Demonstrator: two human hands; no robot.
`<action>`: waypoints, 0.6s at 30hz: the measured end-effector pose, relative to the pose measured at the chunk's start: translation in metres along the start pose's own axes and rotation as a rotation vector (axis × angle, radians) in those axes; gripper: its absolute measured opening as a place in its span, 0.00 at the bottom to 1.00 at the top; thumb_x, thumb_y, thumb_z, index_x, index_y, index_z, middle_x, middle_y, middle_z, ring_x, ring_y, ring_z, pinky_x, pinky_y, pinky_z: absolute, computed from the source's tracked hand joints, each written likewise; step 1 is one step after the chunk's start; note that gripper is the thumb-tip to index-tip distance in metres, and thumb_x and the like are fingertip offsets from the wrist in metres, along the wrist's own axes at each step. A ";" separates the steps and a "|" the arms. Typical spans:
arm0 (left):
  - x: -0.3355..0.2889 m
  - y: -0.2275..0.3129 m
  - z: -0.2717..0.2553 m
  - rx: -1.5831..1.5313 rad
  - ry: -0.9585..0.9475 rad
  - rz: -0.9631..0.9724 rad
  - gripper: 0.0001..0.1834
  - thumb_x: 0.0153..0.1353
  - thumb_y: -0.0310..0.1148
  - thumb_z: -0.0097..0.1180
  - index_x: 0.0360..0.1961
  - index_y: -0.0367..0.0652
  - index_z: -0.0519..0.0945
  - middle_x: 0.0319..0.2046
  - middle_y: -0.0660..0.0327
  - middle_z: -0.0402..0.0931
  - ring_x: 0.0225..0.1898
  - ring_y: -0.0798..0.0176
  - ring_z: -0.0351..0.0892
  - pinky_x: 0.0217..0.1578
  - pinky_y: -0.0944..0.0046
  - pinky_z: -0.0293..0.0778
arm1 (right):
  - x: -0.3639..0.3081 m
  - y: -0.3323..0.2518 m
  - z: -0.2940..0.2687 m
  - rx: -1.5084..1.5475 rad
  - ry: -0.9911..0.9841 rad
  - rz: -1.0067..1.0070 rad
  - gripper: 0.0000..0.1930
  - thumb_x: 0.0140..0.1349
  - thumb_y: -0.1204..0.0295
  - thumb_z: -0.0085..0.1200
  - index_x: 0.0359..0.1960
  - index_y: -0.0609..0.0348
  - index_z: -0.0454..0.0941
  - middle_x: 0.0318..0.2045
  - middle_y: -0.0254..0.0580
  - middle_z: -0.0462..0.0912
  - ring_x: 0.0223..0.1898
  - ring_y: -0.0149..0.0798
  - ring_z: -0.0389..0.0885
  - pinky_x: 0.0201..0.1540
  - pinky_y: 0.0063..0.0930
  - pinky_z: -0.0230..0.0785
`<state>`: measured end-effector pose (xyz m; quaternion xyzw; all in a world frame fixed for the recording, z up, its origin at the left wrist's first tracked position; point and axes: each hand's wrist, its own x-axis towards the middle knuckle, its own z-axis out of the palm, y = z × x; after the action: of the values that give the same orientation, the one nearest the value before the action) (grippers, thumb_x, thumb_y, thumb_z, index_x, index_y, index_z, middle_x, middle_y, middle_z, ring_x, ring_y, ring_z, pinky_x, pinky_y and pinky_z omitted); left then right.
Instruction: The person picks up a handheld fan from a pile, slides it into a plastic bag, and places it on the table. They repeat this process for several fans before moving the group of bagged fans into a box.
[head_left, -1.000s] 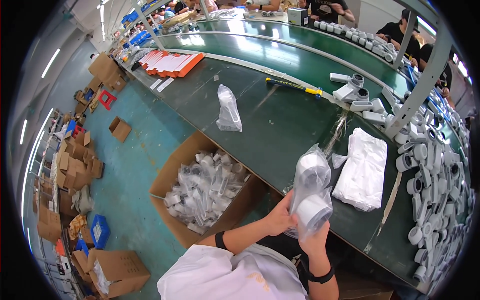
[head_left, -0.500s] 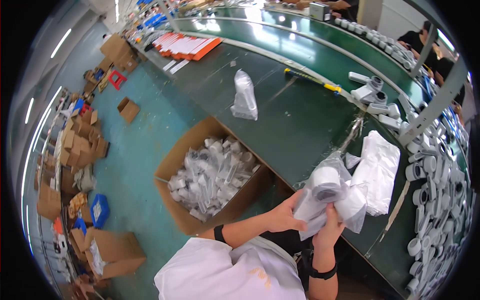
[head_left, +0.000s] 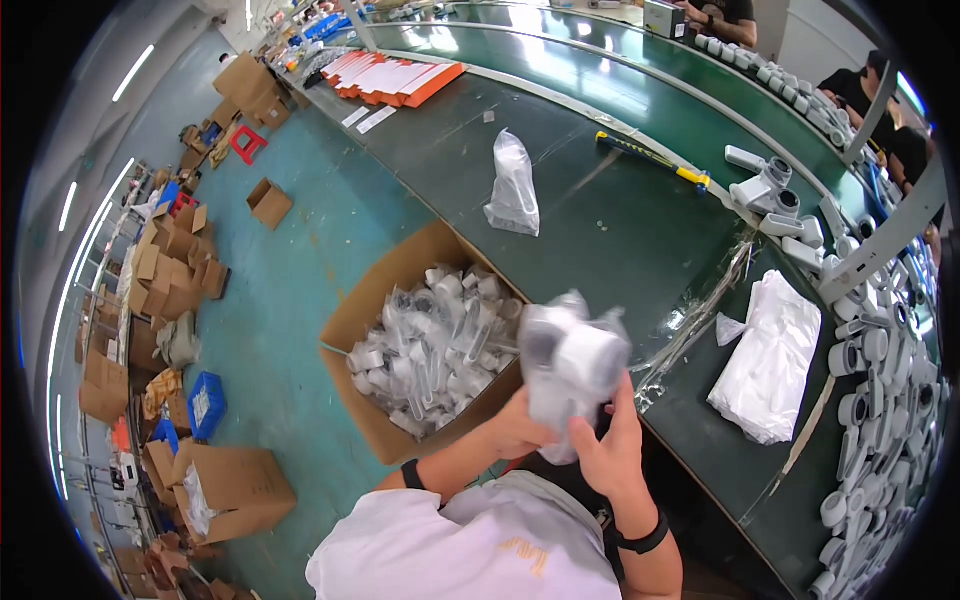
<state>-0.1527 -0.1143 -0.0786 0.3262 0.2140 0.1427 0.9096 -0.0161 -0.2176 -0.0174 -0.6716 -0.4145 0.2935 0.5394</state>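
Between my hands is a white plastic part with a round end, in a clear bag (head_left: pixel 575 360), blurred by motion. My left hand (head_left: pixel 513 428) closes on the bag's lower left side. My right hand (head_left: pixel 612 448) grips the lower right, thumb in front. Just left of them stands an open cardboard box (head_left: pixel 352 400) filled with several bagged white parts (head_left: pixel 430 340). A stack of white plastic bags (head_left: pixel 768 360) lies on the dark green table (head_left: pixel 640 270) to the right. Another bagged part (head_left: pixel 514 185) rests farther back on the table.
Loose white and grey parts (head_left: pixel 875 410) are heaped along the right. A yellow and black tool (head_left: pixel 655 162) lies by the conveyor's rail. Orange and white cartons (head_left: pixel 392 80) sit at the far end. Cardboard boxes (head_left: pixel 235 490) stand on the floor leftward. Other people work across the conveyor.
Both hands have moved left with the bagged part, from beside the stack of bags toward the cardboard box. The part has been turned, and the view has shifted slightly.
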 end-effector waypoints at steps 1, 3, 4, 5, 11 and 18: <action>-0.006 0.007 -0.011 -0.036 0.000 0.091 0.52 0.36 0.24 0.75 0.65 0.46 0.59 0.56 0.60 0.68 0.57 0.57 0.71 0.55 0.52 0.74 | -0.003 -0.005 -0.001 -0.068 -0.029 0.019 0.45 0.53 0.60 0.63 0.67 0.68 0.53 0.56 0.58 0.70 0.58 0.50 0.70 0.61 0.40 0.62; -0.014 0.020 -0.045 -0.108 -0.028 0.200 0.49 0.39 0.30 0.74 0.63 0.44 0.61 0.54 0.58 0.70 0.54 0.54 0.74 0.49 0.48 0.78 | -0.008 0.006 -0.005 0.004 0.068 -0.105 0.42 0.54 0.59 0.61 0.66 0.67 0.55 0.55 0.53 0.73 0.54 0.46 0.73 0.55 0.37 0.65; -0.020 0.027 -0.070 -0.144 -0.046 0.225 0.47 0.40 0.32 0.73 0.63 0.43 0.61 0.53 0.57 0.70 0.53 0.53 0.75 0.46 0.46 0.80 | -0.011 0.011 -0.009 0.063 0.092 -0.100 0.41 0.55 0.58 0.61 0.66 0.67 0.56 0.54 0.52 0.74 0.52 0.45 0.74 0.52 0.35 0.66; -0.024 0.040 -0.085 -0.111 0.050 0.295 0.45 0.43 0.30 0.71 0.63 0.44 0.61 0.52 0.56 0.71 0.50 0.51 0.76 0.42 0.43 0.81 | -0.013 0.023 -0.015 0.036 0.156 -0.135 0.39 0.61 0.48 0.53 0.65 0.64 0.57 0.50 0.47 0.78 0.46 0.37 0.75 0.45 0.30 0.67; -0.013 0.095 -0.204 0.035 0.708 0.431 0.35 0.55 0.22 0.58 0.63 0.49 0.60 0.50 0.53 0.72 0.45 0.45 0.78 0.36 0.34 0.80 | -0.023 0.059 -0.054 0.008 0.226 -0.029 0.11 0.67 0.67 0.48 0.40 0.64 0.73 0.17 0.33 0.77 0.21 0.23 0.73 0.26 0.18 0.63; 0.081 0.102 -0.275 0.079 1.089 0.274 0.45 0.45 0.13 0.63 0.62 0.48 0.54 0.51 0.51 0.70 0.46 0.40 0.75 0.32 0.35 0.78 | -0.024 0.083 -0.051 0.073 0.327 0.006 0.10 0.66 0.69 0.53 0.37 0.66 0.74 0.18 0.33 0.77 0.20 0.23 0.74 0.24 0.16 0.64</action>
<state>-0.2276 0.1406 -0.2265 0.2643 0.6133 0.3993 0.6281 0.0348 -0.2694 -0.0866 -0.6916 -0.3081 0.1971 0.6228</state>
